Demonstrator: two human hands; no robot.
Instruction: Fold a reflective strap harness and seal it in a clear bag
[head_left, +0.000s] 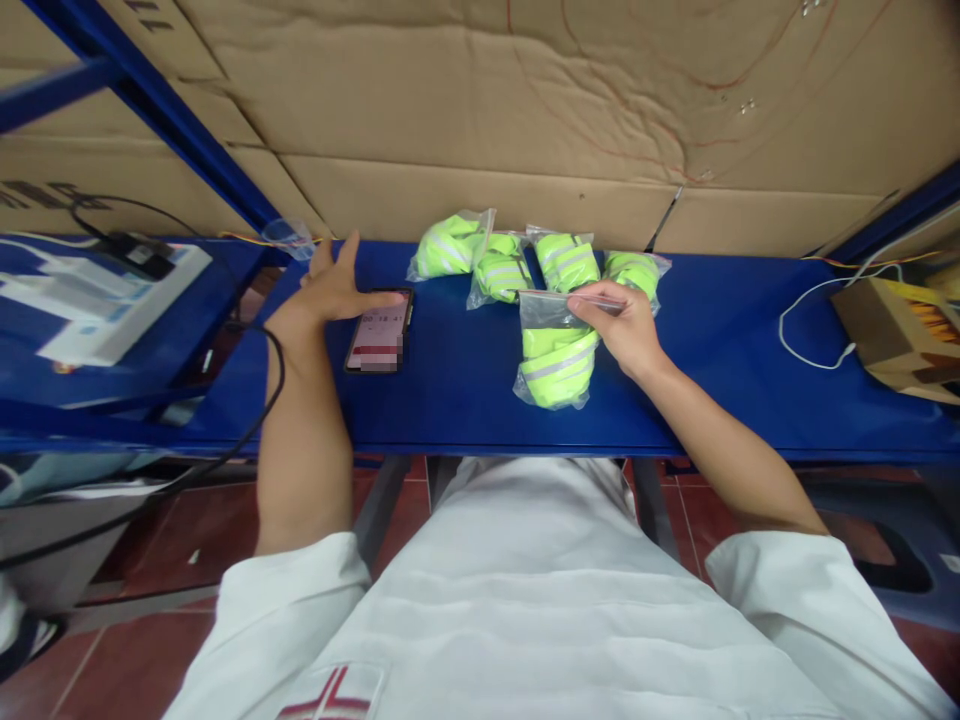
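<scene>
My right hand (621, 325) pinches the top edge of a clear zip bag (559, 365) that holds a folded neon-yellow reflective vest with silver stripes. This bag lies near the middle of the blue table. My left hand (327, 287) has its fingers spread, its thumb over the upper part of a phone (379, 330). Numbers like a timer's show on the phone's screen; whether the thumb touches it, I cannot tell. Behind the held bag sit several similar bags, among them one at the left (450, 246) and one at the right (634, 272).
A clear plastic cup (289, 238) stands beyond my left hand. At the left are a white power strip (127, 300) and a black cable (259, 420). To the right, a cardboard box (896, 335) sits near a white cable (787, 340). Cardboard (420, 110) lines the back.
</scene>
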